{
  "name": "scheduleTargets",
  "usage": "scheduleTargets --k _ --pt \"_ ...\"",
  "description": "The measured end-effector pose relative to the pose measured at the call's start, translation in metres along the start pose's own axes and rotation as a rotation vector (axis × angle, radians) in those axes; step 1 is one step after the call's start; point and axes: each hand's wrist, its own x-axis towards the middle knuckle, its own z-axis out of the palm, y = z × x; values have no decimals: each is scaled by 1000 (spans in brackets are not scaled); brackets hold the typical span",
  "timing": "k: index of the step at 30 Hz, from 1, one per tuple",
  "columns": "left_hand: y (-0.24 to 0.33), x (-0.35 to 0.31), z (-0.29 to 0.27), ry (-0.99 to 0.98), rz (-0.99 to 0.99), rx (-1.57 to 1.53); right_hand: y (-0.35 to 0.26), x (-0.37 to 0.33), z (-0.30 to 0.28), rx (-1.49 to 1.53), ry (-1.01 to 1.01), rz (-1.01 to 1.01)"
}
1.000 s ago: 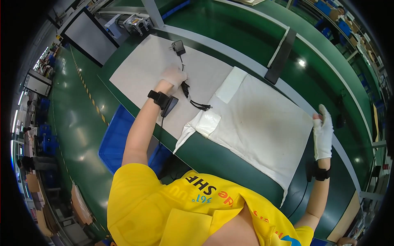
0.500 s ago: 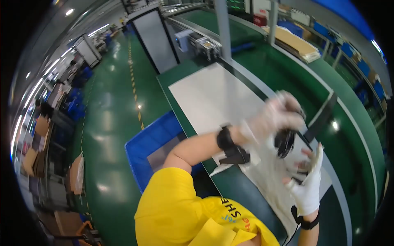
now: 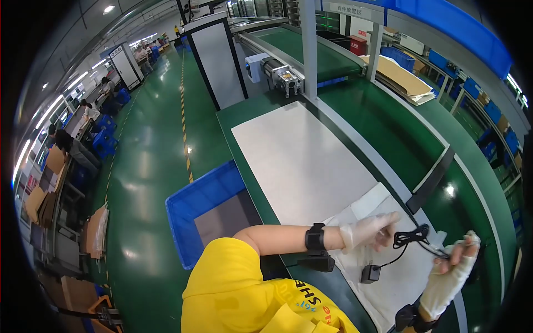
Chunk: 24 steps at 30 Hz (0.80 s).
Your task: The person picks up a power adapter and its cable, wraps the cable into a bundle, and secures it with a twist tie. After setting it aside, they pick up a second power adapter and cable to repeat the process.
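Observation:
A black power adapter [image 3: 371, 273] lies on a white soft sheet [image 3: 363, 299] over the bench. Its cord runs up to a bundled black cable [image 3: 412, 237] between my hands. My right hand [image 3: 452, 269], in a white glove with bare fingertips showing, has its fingers curled round the far end of the cable. My left hand [image 3: 369, 230], in a thin pale glove, is just left of the bundle, apparently apart from it. Its fingers are partly bent and spaced, with nothing visible in them. Both wrists wear black straps.
A large white sheet [image 3: 305, 161] covers the green bench beyond my hands. A blue bin [image 3: 206, 191] stands left of the bench. Along the right runs a grey rail with a dark flat bar [image 3: 430, 186] across it. A metal post [image 3: 309, 50] rises at the back beside a motor [image 3: 280, 75].
The adapter has come down onto the white sheet. My left hand has lowered and moved off the cable; my right hand has shifted right and down, drawing the cable's end.

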Motion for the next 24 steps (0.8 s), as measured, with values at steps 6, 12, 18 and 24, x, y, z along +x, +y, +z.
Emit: scheduleTargets --k 6,12,18,24 --pt "-12 -23 -10 -438 -353 161 -9 8 1 398 -420 -212" --pt "-24 -33 11 -648 -200 -156 -21 -27 55 1021 -639 -155" --pt "-2 8 16 -273 223 -629 -11 -61 64 1745 243 -644" --pt "-24 -8 19 50 18 -542 -31 -57 -68 1222 -120 -88"
